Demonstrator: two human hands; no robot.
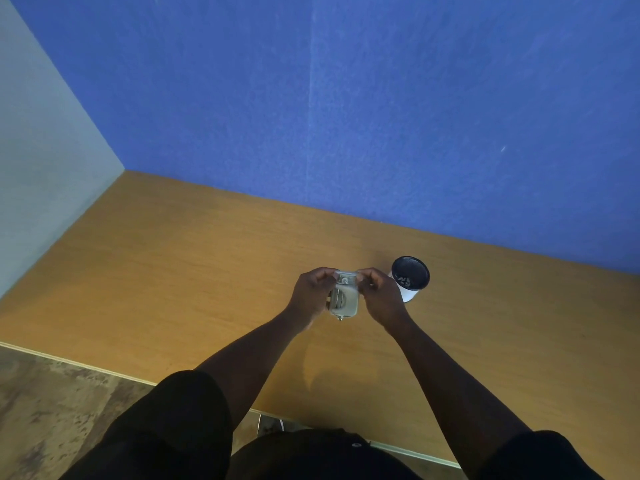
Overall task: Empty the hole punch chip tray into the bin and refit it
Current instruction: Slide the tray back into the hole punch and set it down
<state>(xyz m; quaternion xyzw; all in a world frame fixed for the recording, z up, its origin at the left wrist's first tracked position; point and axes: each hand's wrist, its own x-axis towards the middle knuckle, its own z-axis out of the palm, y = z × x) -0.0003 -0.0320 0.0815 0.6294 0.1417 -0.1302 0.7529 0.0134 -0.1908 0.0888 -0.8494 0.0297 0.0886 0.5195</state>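
I hold a small pale grey hole punch (344,299) above the wooden desk (173,271), its metal underside turned up towards me. My left hand (311,292) grips its left side. My right hand (381,296) pinches its far right end with the fingertips. Whether the chip tray is on the punch I cannot tell. Just to the right of my right hand stands a small white bin (410,277) with a dark inside and a few pale scraps at the bottom.
A blue partition (381,116) runs along the desk's back edge and a pale grey one (41,150) along its left. The desk's front edge (69,360) lies close to my body, with brown floor below it.
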